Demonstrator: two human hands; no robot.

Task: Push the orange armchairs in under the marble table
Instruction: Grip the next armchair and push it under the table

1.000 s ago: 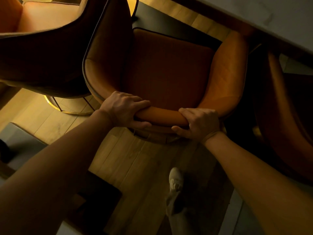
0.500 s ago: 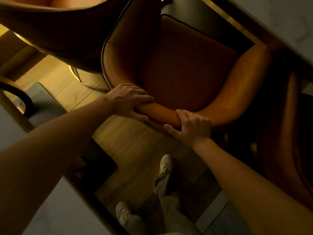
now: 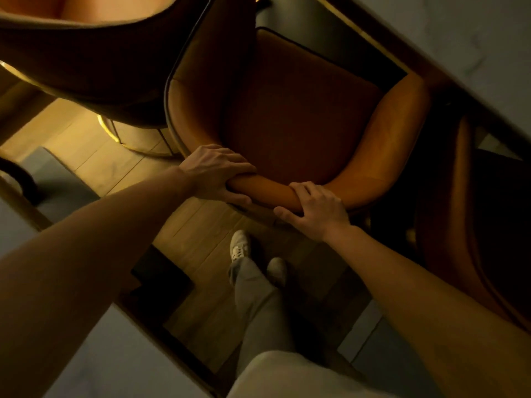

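An orange armchair [image 3: 298, 116] with a dark seat cushion stands in front of me, its open side facing the marble table [image 3: 485, 44] at the upper right. My left hand [image 3: 215, 170] grips the top of its backrest on the left. My right hand [image 3: 314, 206] grips the same backrest rim a little to the right, thumb underneath. The table's dark edge overlaps the chair's right arm. A second orange armchair [image 3: 94, 53] stands to the upper left, a third [image 3: 471, 219] at the right, mostly in shadow.
Wooden floor [image 3: 198, 248] lies below me, with my legs and light shoes [image 3: 240, 245] just behind the chair. Another pale tabletop [image 3: 94, 360] with a dark rim is at the lower left. The left armchair's gold ring base [image 3: 120, 139] sits close to the middle chair.
The armchair has moved toward the marble table, its right arm now at the table's edge. I have stepped after it with both feet, both hands keeping their grip on the backrest.
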